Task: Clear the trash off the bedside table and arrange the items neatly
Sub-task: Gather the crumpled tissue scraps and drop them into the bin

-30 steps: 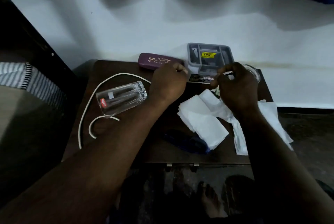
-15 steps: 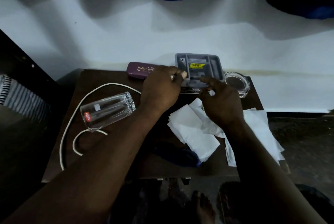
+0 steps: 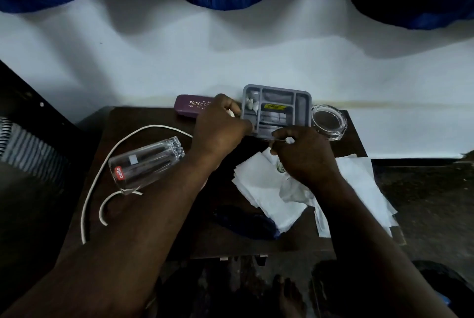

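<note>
One striped cloth [image 3: 28,156] shows farthest left of the grip, off the bedside table [image 3: 128,117]. Well left of the hands, a white cable [image 3: 159,126] loops over the dark wood. A clear tumbler [image 3: 146,161] lies on its side there, its mouth end over a stretch of the cable and its thick base pointing toward the left wrist.

Just behind and left of the left hand [image 3: 220,127], a purple spectacle case [image 3: 188,109] sits against the wall, its right end hidden by the knuckles. That hand is curled at the left wall of the grey divided tray [image 3: 302,109], with the thumb at the tray's near-left corner. Whether the fingers actually close on the wall cannot be told.

The tray sits directly beyond both hands, with small white bits in its left compartment and a yellow label [image 3: 273,106] in the middle one. The right hand [image 3: 305,156] is at the tray's front edge, thumb and forefinger pinching a thin pale piece [image 3: 289,140] too small to identify.

Beneath this pinch and nearer the camera, white tissues [image 3: 264,189] spread in overlapping sheets that reach the table's right edge. A dark blue object [image 3: 246,222] lies at their near-left corner. Right of the pinch, just beside the tray's right wall, stands a clear glass dish [image 3: 329,122].
</note>
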`<state>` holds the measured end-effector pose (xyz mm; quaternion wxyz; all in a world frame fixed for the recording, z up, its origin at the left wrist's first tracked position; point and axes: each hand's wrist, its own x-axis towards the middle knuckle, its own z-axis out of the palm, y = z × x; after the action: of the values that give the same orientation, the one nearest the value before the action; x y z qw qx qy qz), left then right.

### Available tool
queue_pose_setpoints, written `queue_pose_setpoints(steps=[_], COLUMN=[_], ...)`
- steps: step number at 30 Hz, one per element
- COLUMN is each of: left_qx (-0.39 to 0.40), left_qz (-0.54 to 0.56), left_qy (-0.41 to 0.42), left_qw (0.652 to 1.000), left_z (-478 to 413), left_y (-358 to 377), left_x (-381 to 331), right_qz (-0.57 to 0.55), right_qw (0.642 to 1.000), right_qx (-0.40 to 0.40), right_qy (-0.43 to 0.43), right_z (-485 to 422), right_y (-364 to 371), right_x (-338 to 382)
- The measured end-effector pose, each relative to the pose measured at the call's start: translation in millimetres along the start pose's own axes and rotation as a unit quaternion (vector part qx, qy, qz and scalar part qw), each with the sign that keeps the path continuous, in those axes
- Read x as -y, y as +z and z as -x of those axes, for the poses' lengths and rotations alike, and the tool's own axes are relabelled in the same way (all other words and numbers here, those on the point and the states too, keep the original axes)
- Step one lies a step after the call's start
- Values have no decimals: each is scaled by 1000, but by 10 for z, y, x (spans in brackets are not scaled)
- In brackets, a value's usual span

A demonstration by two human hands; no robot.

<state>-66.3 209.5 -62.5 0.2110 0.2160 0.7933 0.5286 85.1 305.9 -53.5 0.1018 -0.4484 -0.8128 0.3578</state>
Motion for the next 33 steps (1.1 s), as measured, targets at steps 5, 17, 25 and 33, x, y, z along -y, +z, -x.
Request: queue_pose_setpoints(steps=[5, 17, 25, 33], left_qx=[27, 138, 239, 203], left_qz=[73, 154, 275, 293], left_qy=[-89, -197, -234, -173], left_qw=[993, 958, 902, 918], left_z=[10, -32, -61, -53], left_y=[9, -28, -120, -138], left_x=[-7, 19, -12, 8], right_qz=[-24, 30, 61, 35], right_qw=[1000, 999, 975, 964], right_qx=[6, -45, -186, -237], right_qy=[19, -8, -102, -117], right_z=[7, 69, 104, 141], right_y=[-21, 2, -90, -125], right_x=[-17, 15, 87, 137])
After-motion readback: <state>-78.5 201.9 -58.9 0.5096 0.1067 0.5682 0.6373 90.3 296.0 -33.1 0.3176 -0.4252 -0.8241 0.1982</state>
